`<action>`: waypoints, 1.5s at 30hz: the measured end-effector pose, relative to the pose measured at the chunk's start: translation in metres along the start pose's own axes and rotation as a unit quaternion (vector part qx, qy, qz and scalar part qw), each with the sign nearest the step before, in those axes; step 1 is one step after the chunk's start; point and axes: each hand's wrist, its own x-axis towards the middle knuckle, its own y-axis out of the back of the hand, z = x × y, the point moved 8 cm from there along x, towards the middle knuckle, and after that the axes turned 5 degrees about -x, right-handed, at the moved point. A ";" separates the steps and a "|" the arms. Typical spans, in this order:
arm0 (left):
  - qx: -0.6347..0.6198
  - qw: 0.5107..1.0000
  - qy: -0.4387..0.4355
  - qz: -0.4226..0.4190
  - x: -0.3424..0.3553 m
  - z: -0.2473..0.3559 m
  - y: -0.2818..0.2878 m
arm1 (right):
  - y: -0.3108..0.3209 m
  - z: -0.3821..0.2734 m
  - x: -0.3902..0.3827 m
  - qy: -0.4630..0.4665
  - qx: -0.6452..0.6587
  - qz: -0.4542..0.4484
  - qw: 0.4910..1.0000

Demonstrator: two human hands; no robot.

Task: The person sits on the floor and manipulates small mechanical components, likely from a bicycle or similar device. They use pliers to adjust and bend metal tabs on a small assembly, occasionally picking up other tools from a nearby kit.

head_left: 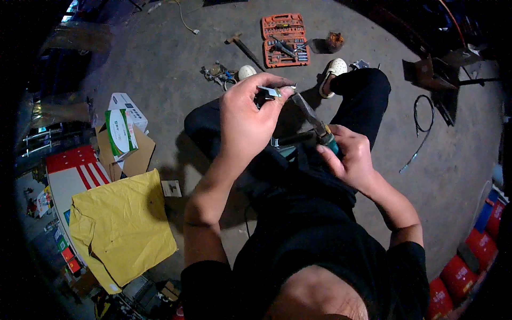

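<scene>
The person's left hand (249, 109) is raised in front of the body, and its grip is together on a small silvery metal piece with a flat, bright face (270, 92), which is therefore in the air, with no worktop under it. The right hand (350, 156) has its grip clamped on a long, flat, grey metal tool with a green handle (313, 120), maybe a file. The far end of this tool is close to the left thumb; I cannot tell if it touches the piece.

For good handling, I think the left fingers should pinch the piece firmly but stay behind its edge, away from the tool's end. The right wrist should guide the tool slowly, with light and even pressure. Because nothing supports the piece, it could twist; resting the left forearm on the thigh would probably make it steadier.
</scene>
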 end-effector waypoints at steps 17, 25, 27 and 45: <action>-0.300 0.948 0.104 -0.040 0.003 -0.018 -0.006 | -0.012 -0.003 -0.004 -0.085 0.239 -0.115 0.961; -0.312 0.944 0.097 -0.039 0.002 -0.022 -0.008 | -0.008 -0.005 -0.006 -0.117 0.289 -0.116 0.943; -0.312 0.945 0.089 -0.039 0.001 -0.019 -0.008 | -0.008 -0.005 -0.006 -0.131 0.291 -0.111 0.941; -0.199 0.979 0.046 -0.015 0.001 -0.009 -0.003 | -0.010 0.000 -0.010 -0.209 0.322 -0.144 0.912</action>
